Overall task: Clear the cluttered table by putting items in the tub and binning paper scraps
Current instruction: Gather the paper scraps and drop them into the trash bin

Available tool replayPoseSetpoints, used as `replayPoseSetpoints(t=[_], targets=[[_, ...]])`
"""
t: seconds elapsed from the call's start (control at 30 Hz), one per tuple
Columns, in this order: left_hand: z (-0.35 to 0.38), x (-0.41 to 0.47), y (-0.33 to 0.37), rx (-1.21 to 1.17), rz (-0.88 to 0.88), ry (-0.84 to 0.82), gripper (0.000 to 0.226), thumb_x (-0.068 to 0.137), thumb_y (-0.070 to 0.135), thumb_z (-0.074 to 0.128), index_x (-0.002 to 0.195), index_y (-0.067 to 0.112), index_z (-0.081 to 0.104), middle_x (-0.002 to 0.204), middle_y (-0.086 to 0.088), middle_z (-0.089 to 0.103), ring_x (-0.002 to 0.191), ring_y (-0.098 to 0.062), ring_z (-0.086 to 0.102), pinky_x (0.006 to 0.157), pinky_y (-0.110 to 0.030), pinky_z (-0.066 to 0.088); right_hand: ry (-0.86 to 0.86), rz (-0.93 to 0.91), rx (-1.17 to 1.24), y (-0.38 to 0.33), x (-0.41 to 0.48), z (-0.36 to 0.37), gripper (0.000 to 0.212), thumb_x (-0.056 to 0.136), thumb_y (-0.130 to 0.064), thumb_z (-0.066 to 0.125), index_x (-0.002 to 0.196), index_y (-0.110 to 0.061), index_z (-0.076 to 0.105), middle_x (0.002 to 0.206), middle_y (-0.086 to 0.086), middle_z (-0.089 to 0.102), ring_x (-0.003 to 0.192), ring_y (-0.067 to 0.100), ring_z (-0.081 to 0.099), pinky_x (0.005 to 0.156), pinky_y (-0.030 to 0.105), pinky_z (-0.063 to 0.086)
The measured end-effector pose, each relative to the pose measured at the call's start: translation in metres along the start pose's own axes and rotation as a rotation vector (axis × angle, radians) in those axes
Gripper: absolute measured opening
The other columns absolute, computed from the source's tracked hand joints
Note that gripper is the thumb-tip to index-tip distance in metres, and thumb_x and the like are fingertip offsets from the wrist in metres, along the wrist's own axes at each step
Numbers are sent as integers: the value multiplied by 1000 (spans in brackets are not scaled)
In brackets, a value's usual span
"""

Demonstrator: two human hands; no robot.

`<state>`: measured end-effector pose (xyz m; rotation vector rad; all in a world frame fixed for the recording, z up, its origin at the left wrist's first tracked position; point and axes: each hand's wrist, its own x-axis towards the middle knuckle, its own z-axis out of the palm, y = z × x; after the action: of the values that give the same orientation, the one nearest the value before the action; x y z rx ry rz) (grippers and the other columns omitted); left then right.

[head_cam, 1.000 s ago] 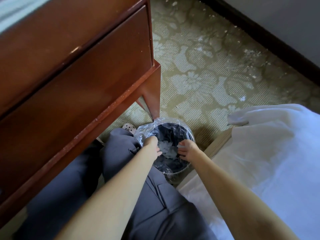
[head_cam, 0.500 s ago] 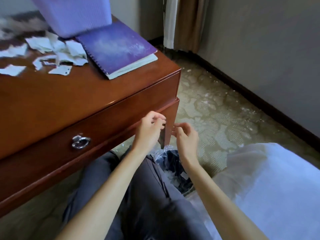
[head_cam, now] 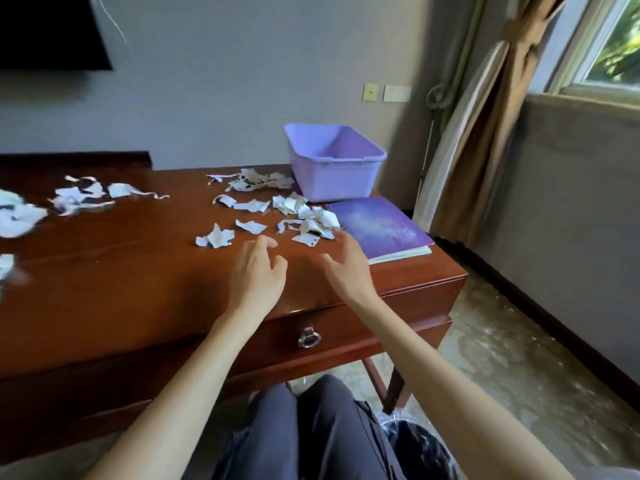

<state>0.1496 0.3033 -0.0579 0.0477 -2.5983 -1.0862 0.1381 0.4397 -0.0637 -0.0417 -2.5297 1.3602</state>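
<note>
Both bare hands had risen from the lined bin [head_cam: 412, 448] by the knees to the wooden table [head_cam: 114, 258]; left hand [head_cam: 258, 271] and right hand [head_cam: 346, 268] hovered empty, fingers spread, apparently to gather more. Torn white paper scraps [head_cam: 304, 216] lay just ahead, between the hands and the lilac plastic tub [head_cam: 334, 164], a purple spiral notebook [head_cam: 377, 226] beside it.

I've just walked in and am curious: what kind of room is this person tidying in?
Probably a hotel room or a bedroom. A dark screen hangs on the wall above a long wooden desk with a drawer, tied-back curtains frame a window, and the floor is patterned carpet.
</note>
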Motion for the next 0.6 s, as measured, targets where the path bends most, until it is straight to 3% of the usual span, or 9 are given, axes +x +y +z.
replayPoseSetpoints(t=[0.17,0.27,0.43,0.53,0.6], targets=[[-11,39,-40,404,-103,-82,57,96,32,42,148,18,21,158,-13,10,146,-34,6,116,-48,19,-92,6,-299,3,52,27,81,83,-31,64,147,-10,21,156,19,9,146,32,9,116,38,17],[-9,64,-55,450,-216,-168,63,97,37,40,151,25,8,159,-14,-7,146,-37,-8,116,-52,13,-136,18,-413,5,77,36,89,82,-38,66,150,-13,13,158,16,-6,148,31,-1,118,40,13],[-2,97,-71,406,-319,-253,68,97,38,39,151,29,-2,158,-16,-12,145,-39,-11,117,-52,7,-157,1,-459,3,101,56,76,77,-38,63,141,-12,31,144,11,32,139,28,25,116,38,24],[5,110,-77,410,-280,-290,66,97,39,37,151,26,2,159,-14,2,147,-34,-1,118,-50,4,-216,-48,-441,0,108,64,59,80,-35,62,132,-13,45,139,8,41,131,28,35,109,36,33],[9,116,-79,378,-202,-267,63,97,37,38,151,22,8,157,-11,18,146,-29,15,118,-48,12,-238,-78,-391,-1,110,69,52,81,-30,62,129,-13,49,137,8,43,129,27,37,104,35,35]])
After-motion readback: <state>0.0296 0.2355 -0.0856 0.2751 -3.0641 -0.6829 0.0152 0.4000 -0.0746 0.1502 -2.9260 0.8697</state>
